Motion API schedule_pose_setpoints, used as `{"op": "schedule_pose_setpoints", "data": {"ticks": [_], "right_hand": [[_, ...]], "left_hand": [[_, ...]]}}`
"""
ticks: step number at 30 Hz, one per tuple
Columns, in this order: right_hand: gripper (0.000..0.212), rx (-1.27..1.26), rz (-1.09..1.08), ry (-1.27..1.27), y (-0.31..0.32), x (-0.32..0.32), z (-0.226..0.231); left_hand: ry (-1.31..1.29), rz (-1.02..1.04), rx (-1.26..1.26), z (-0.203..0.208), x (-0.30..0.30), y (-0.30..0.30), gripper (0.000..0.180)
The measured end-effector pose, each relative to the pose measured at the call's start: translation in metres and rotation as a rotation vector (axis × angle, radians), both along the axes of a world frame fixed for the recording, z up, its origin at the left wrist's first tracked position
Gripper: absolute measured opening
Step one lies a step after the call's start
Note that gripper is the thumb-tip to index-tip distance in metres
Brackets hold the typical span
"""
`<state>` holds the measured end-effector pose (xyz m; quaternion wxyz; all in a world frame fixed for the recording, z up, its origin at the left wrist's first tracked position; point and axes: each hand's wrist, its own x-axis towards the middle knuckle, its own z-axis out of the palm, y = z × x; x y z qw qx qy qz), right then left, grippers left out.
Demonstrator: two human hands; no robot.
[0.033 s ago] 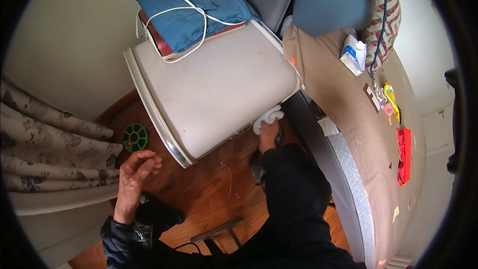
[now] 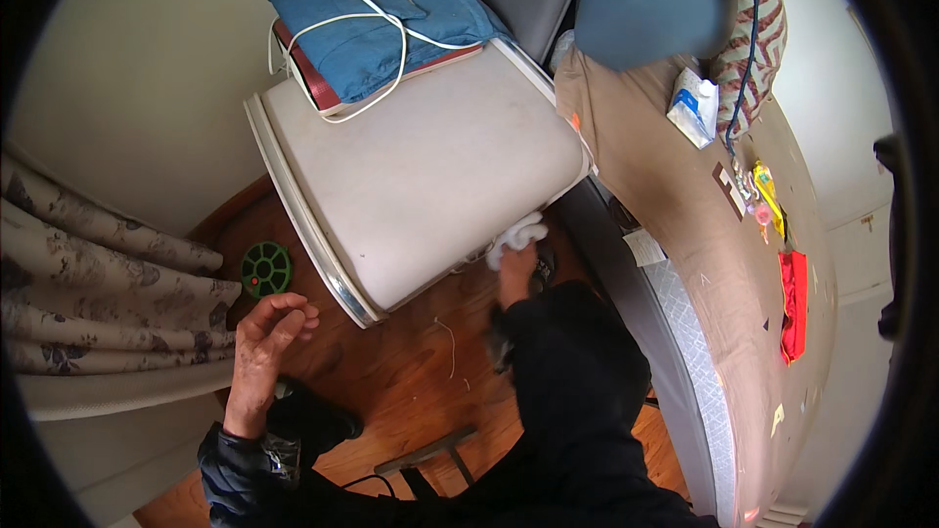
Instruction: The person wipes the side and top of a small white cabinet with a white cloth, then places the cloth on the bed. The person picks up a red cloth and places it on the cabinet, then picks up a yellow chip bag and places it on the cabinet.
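My right hand reaches low against the near side of a white bedside cabinet. It grips a bunched white cloth, held at the cabinet's lower right front. The cabinet top hides whatever the cloth touches on that front face. To the left, my left hand hovers over the floor with loosely bent fingers, nothing in them and a gap between thumb and fingers. The cabinet has a shiny metal strip along its left edge.
A blue cloth bag with a white cord lies on the cabinet's far end. On the floor at left is a green round reel, beside a flowered curtain. A bed stands at right, with a red strip on it.
My right hand and the white cloth have shifted slightly left and toward me along the cabinet's front. My left hand stays in place.
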<state>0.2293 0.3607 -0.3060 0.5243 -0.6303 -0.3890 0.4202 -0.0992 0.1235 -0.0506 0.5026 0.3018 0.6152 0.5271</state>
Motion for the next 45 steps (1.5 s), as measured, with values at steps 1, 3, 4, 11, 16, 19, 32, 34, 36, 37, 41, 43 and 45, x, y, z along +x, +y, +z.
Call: {"op": "schedule_pose_setpoints", "data": {"ticks": [1, 3, 4, 11, 16, 19, 32, 34, 36, 37, 41, 43, 45], "right_hand": [[0.037, 0.019, -0.049, -0.071, -0.021, -0.022, -0.008], [0.033, -0.01, 0.162, -0.067, -0.085, -0.057, -0.014], [0.032, -0.144, 0.287, -0.102, -0.117, -0.081, -0.015], [0.053, -0.687, 0.621, 0.684, -0.224, -0.07, 0.021], [0.05, -0.456, 0.171, 0.598, -0.147, -0.002, 0.007], [0.044, -0.34, -0.039, 0.28, -0.047, 0.031, -0.003], [0.031, -0.036, 0.316, 0.166, -0.031, 0.016, -0.139], [0.031, -0.283, 0.463, 0.363, -0.11, -0.022, -0.138], [0.038, -0.419, 0.678, 0.47, -0.176, -0.063, -0.112], [0.041, -0.506, 0.767, 0.496, -0.19, -0.07, -0.095], [0.046, -0.739, 0.406, 0.642, -0.194, -0.071, -0.035], [0.044, -0.697, 0.326, 0.564, -0.165, -0.043, -0.024], [0.04, -0.494, 0.155, 0.445, -0.125, -0.015, -0.023]], "left_hand": [[-0.003, -0.001, 0.001, 0.001, 0.001, -0.001, 0.026], [-0.004, -0.004, 0.008, 0.004, 0.003, -0.003, 0.024], [0.003, -0.007, 0.013, 0.005, 0.004, -0.004, 0.024], [0.015, -0.009, 0.038, 0.009, 0.01, -0.004, 0.022], [0.007, -0.023, 0.041, 0.007, 0.013, -0.001, 0.021], [-0.015, -0.006, 0.004, 0.004, 0.012, 0.001, 0.021], [0.085, 0.016, -0.088, -0.006, 0.001, 0.002, 0.025], [0.055, 0.016, -0.095, -0.003, 0.001, 0.002, 0.022], [0.038, 0.008, -0.087, -0.001, 0.002, 0.003, 0.022], [0.032, 0.002, -0.08, 0.0, 0.003, 0.003, 0.022], [0.029, -0.004, -0.082, 0.004, 0.007, 0.001, 0.022], [0.042, -0.003, -0.078, 0.005, 0.009, 0.002, 0.023], [0.038, 0.002, -0.08, 0.005, 0.011, 0.001, 0.023]]}}
